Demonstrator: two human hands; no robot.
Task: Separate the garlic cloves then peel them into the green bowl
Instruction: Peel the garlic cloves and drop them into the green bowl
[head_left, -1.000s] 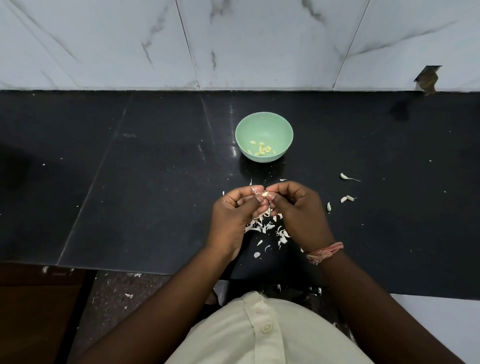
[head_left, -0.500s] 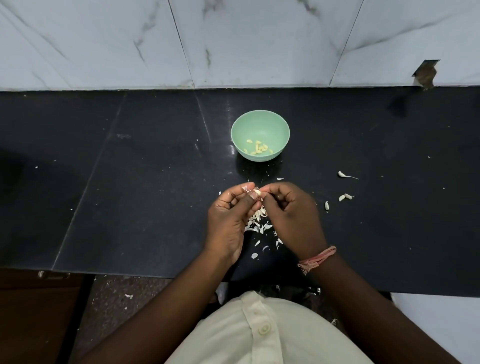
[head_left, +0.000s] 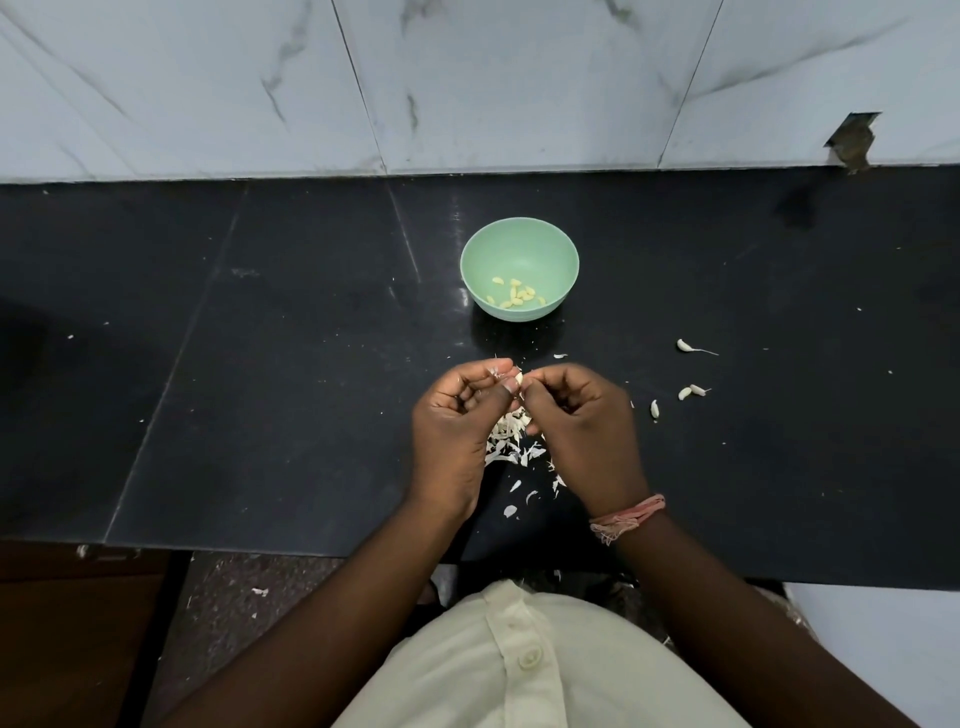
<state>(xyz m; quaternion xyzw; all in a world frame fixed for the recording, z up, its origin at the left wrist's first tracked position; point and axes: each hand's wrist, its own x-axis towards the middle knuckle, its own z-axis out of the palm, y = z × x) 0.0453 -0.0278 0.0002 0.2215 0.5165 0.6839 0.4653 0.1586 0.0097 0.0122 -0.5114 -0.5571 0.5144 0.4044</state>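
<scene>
Both hands lower, nearer than before; garlic clove (head_left: 518, 378) in shared fingertip grip, left hand (head_left: 457, 431), right hand (head_left: 582, 426).

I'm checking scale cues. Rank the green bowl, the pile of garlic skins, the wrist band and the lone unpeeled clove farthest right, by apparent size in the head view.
1. green bowl
2. pile of garlic skins, partly hidden by the hands, so unsure against the bowl
3. wrist band
4. unpeeled clove

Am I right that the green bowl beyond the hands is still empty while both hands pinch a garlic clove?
Not quite: the head view shows several peeled cloves already in the green bowl. The left hand and right hand do pinch a garlic clove.
</scene>
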